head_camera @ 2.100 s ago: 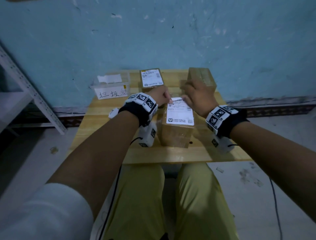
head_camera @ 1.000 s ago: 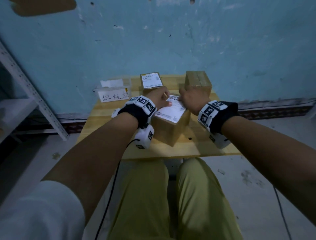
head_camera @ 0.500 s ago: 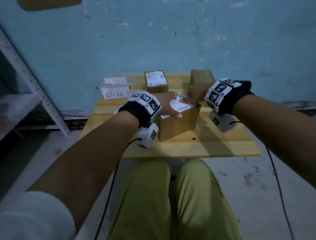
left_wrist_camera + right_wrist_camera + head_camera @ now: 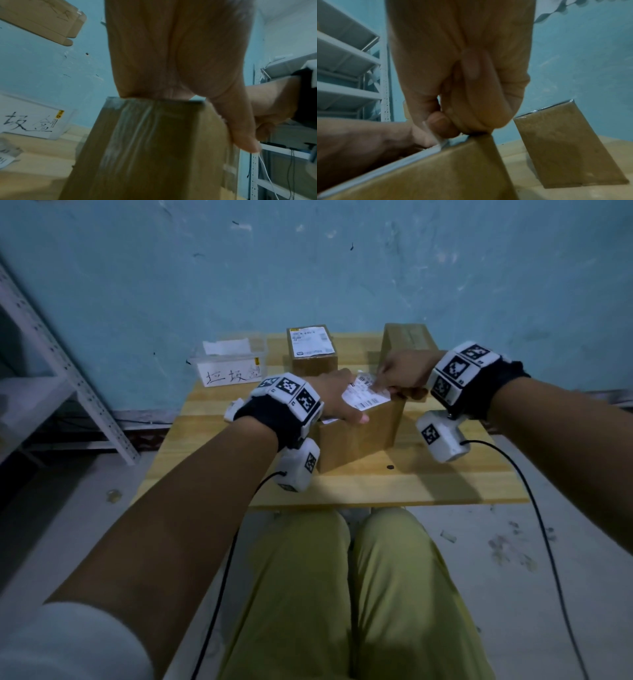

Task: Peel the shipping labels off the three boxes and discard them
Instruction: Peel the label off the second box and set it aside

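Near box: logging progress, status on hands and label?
Left hand flat, pressing near box. Right hand pinching its label, partly lifted. Rear-left box still labelled. Nothing blocking.

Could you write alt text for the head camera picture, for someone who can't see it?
Seen from above, a person's right hand pinches a white shipping label partly lifted off a cardboard box, which the left hand presses down on a wooden table. Behind stand a labelled box, a bare box and a clear bin.

Brown cardboard boxes point(image 4: 356, 440), white barcoded label point(image 4: 366, 397), pale wood table point(image 4: 376, 484), blue wall point(image 4: 308, 268)
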